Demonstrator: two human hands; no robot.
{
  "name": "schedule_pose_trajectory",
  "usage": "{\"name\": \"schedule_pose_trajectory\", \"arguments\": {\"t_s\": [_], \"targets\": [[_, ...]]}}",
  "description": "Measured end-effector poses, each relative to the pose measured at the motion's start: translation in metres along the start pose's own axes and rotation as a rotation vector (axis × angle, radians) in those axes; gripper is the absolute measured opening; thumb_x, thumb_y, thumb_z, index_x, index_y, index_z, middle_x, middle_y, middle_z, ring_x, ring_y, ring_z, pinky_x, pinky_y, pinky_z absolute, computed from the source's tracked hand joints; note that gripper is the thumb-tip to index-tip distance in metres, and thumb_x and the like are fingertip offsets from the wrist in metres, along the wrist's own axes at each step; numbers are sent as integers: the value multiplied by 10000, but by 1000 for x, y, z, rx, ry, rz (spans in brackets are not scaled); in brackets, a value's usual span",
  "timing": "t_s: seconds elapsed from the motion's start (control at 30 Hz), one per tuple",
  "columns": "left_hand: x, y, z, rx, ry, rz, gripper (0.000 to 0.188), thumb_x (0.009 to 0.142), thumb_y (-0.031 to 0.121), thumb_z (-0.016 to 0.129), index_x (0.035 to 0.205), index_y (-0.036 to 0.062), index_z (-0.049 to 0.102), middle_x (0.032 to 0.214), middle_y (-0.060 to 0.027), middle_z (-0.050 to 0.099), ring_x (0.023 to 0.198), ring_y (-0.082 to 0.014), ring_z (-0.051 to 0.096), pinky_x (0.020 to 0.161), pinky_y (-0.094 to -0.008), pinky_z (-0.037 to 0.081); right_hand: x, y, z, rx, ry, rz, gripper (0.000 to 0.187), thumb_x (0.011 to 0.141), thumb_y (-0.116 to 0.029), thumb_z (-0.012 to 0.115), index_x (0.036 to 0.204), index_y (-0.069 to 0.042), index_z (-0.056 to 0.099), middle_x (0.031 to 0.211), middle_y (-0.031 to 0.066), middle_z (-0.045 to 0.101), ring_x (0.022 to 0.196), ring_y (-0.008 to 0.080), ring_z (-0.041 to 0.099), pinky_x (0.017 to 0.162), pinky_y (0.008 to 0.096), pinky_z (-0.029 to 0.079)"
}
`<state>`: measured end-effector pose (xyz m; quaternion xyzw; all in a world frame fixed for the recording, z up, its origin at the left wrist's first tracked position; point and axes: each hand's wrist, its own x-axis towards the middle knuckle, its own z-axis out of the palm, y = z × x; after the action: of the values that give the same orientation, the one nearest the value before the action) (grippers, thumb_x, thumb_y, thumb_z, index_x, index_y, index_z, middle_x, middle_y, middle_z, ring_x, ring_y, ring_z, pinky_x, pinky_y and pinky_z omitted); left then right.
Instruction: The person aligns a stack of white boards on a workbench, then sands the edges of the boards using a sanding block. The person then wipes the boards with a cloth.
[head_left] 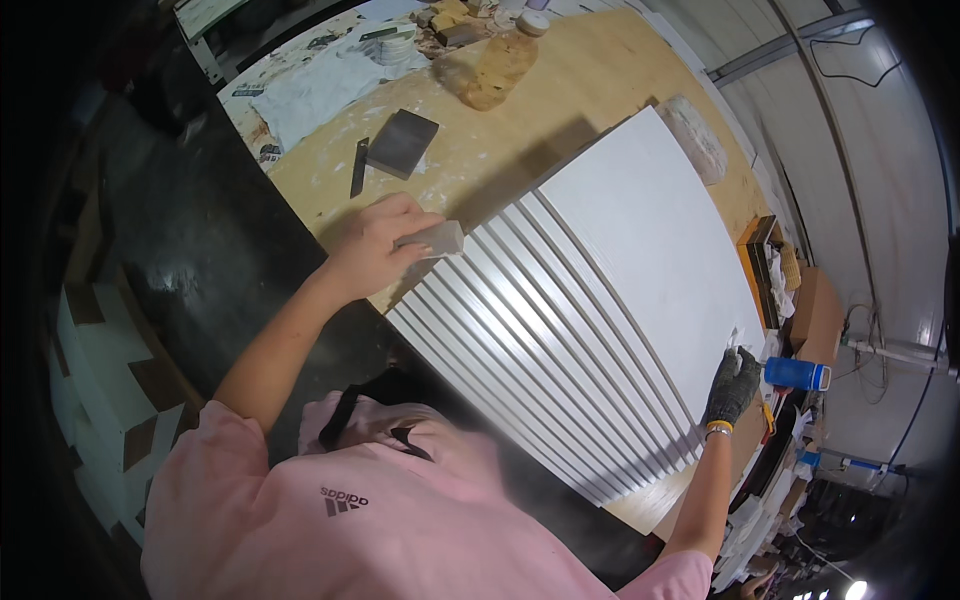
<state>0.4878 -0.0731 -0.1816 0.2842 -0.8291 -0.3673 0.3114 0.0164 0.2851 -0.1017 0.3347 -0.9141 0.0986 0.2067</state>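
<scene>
Two hands are seen at work on a white fluted panel, which is laid flat across the plywood bench, reaching from the bench's near-left edge to its right edge. The left hand, bare, is closed around a small pale sanding block; the block is pressed on the panel's left corner, at the end of the raised ribs, approx. at the bench's left edge. The right hand, in a dark grey knit glove, is set on the panel's right edge, fingers curled against it; whether anything is gripped there can't be told. Ribs are seen on the near half of the panel; the far half is smooth and flat.

Beyond the left hand, twd. the bench's far-left corner, a dark square pad is laid flat w/ a thin dark strip just beside it. A clear plastic bottle is lying at the far edge. A blue cylinder is seen just beside the gloved hand, off the bench's right edge.
</scene>
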Motion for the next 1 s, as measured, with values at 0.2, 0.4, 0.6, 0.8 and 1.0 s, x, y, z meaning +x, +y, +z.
{"name": "schedule_pose_trajectory", "arguments": {"t_s": [0.2, 0.4, 0.6, 0.8, 1.0], "targets": [[5, 10, -5, -19, -64, -20, 375, 770, 29, 756, 1143, 53, 718, 966, -111, 638, 870, -294, 640, 758, -360, 515, -1, 12, 5, 40, 20, 30, 245, 922, -193, 681, 1075, -2, 692, 1055, 182, 672, 1003, 347, 643, 906, 432, 510], [27, 13, -1, -83, 72, 56, 373, 791, 29, 749, 1162, 46, 706, 967, -113, 630, 894, -292, 641, 769, -348, 516, -1, 15, 8, 99, 27, 56, 239, 921, -185, 680, 1078, -5, 692, 1055, 180, 667, 1009, 345, 643, 925, 426, 506], [52, 31, 10, -55, -16, 69, 370, 798, 15, 740, 1165, 43, 703, 953, -107, 622, 892, -271, 633, 759, -341, 508, 0, 9, 3, 64, 8, 64, 239, 926, -183, 672, 1070, 6, 691, 1047, 185, 666, 998, 347, 646, 907, 420, 511], [65, 35, 15, -49, 49, 121, 360, 800, 34, 742, 1158, 53, 710, 951, -104, 630, 898, -275, 632, 769, -353, 508, -3, 7, 2, 68, 33, 59, 239, 923, -190, 672, 1062, 4, 691, 1031, 181, 672, 979, 340, 652, 880, 419, 517], [88, 43, 12, 8, 81, 151, 363, 794, 45, 742, 1155, 66, 714, 956, -100, 633, 919, -285, 627, 791, -364, 508, -3, 7, 2, 48, 52, 37, 237, 914, -191, 679, 1056, -3, 695, 1016, 175, 680, 957, 333, 661, 869, 415, 522]]}}
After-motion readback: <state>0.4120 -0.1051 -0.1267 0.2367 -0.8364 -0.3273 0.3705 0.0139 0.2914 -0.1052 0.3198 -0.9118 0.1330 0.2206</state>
